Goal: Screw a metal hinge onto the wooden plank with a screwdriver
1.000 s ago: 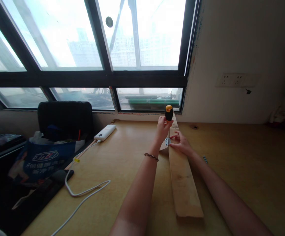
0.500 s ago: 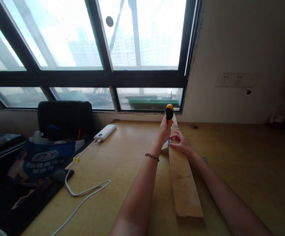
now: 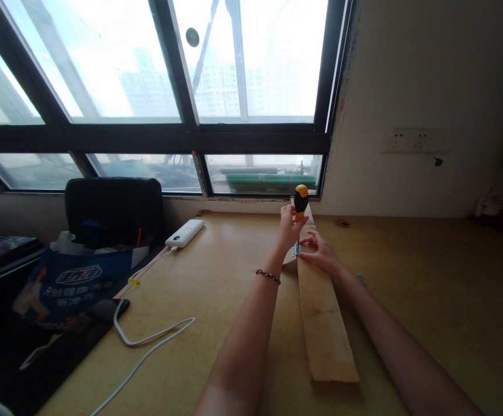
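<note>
My left hand [image 3: 290,230] has its fingers round the lower part of a black and yellow screwdriver [image 3: 301,199]. The screwdriver stands nearly upright, its shaft pointing down at a small metal hinge [image 3: 295,249]. This hinge lies at the left edge of a long wooden board [image 3: 327,323], where another piece of wood [image 3: 290,263] shows beneath. My right hand [image 3: 319,254] rests on the board, thumb and forefinger closed in at the hinge beside the shaft. The screwdriver's tip and any screw under it are too small to make out.
Small metal pieces [image 3: 362,281] lie on the wooden table [image 3: 428,323] right of my right forearm. On the left are a white power bank [image 3: 185,233] with a white cable [image 3: 156,332], a blue bag [image 3: 78,283] and a black chair [image 3: 113,208]. A window stands behind.
My left hand's fingers have shifted on the screwdriver, showing more of its handle. The handle has moved slightly to the right. My right hand stays at the hinge.
</note>
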### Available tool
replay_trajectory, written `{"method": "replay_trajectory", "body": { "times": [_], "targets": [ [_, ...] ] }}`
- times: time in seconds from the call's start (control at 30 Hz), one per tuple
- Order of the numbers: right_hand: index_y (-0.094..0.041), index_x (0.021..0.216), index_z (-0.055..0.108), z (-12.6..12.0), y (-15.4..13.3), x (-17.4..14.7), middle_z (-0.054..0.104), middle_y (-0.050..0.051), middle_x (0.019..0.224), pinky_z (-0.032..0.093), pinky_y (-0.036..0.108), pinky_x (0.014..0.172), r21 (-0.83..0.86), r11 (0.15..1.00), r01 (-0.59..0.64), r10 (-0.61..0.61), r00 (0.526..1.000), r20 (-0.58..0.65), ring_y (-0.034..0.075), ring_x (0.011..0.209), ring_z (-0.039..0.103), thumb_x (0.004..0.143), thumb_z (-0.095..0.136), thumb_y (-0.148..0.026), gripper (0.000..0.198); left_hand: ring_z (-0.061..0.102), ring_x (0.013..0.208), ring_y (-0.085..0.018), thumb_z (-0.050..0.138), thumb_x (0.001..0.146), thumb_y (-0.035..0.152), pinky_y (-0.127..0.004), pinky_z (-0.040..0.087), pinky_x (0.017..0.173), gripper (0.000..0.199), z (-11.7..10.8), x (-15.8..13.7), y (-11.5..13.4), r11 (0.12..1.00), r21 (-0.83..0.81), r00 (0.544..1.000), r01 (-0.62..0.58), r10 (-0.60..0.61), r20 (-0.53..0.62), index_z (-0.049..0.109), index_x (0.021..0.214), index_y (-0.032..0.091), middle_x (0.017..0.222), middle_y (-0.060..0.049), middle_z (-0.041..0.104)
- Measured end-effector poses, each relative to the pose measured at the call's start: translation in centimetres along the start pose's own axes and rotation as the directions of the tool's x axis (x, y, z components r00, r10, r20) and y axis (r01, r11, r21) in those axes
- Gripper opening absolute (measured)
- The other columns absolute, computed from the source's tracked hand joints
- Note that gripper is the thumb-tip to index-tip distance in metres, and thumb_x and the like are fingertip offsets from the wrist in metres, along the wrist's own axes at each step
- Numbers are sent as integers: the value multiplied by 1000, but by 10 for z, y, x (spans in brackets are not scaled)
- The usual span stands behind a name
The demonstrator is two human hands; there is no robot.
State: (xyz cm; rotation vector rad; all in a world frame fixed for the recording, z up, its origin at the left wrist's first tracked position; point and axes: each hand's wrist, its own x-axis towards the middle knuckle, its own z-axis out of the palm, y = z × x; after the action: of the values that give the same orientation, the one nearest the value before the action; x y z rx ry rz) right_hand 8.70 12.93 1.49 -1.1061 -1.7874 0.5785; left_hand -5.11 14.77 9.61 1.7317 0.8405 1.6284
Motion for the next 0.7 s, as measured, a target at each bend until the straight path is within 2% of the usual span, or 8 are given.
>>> {"method": "replay_trajectory", "body": {
  "times": [0.13, 0.27, 0.37, 0.53, 0.7],
  "targets": [
    [-22, 116, 40, -1, -3, 0, 65, 5, 99, 44, 39, 87, -2, 1000, 2, -2, 1000, 6, 21, 92, 60, 60, 72, -34, 65, 53, 84, -15, 63, 70, 25, -28, 42, 74, 18, -13, 0, 5, 977, 200, 997, -79, 76, 25, 58, 86, 18, 89, -3, 52],
    [-22, 116, 39, 0, -1, 0, 65, 5, 99, 44, 39, 88, 7, 1000, -6, 6, 1000, 4, 21, 93, 60, 60, 72, -33, 66, 56, 79, -15, 62, 71, 27, -27, 42, 73, 18, -17, -1, 10, 952, 257, 986, -165, 149, 80, 60, 87, 19, 86, -3, 57],
    [-22, 116, 39, 0, 0, 0, 65, 5, 98, 44, 40, 88, 6, 1000, -6, 6, 1000, -1, 21, 93, 60, 60, 72, -33, 66, 58, 80, -17, 59, 72, 24, -29, 43, 73, 22, -12, -3, 14, 946, 277, 983, -168, 140, 120, 58, 95, 22, 89, -3, 61],
    [-21, 115, 40, 0, -1, 0, 65, 6, 97, 45, 40, 87, 3, 1000, 7, -7, 1000, -9, 22, 91, 61, 59, 73, -34, 65, 60, 83, -20, 55, 75, 18, -32, 45, 74, 22, -8, -3, 16, 961, 263, 992, -85, 58, 110, 55, 96, 23, 87, -5, 65],
    [-21, 114, 41, 0, -4, 0, 65, 5, 98, 46, 39, 86, -8, 1000, 5, -5, 1000, -4, 21, 91, 61, 60, 72, -33, 64, 59, 91, -18, 48, 75, 9, -32, 44, 80, 28, -14, 2, 9, 995, 68, 984, -77, 65, 169, 48, 102, 18, 97, -8, 64]
  ]
}}
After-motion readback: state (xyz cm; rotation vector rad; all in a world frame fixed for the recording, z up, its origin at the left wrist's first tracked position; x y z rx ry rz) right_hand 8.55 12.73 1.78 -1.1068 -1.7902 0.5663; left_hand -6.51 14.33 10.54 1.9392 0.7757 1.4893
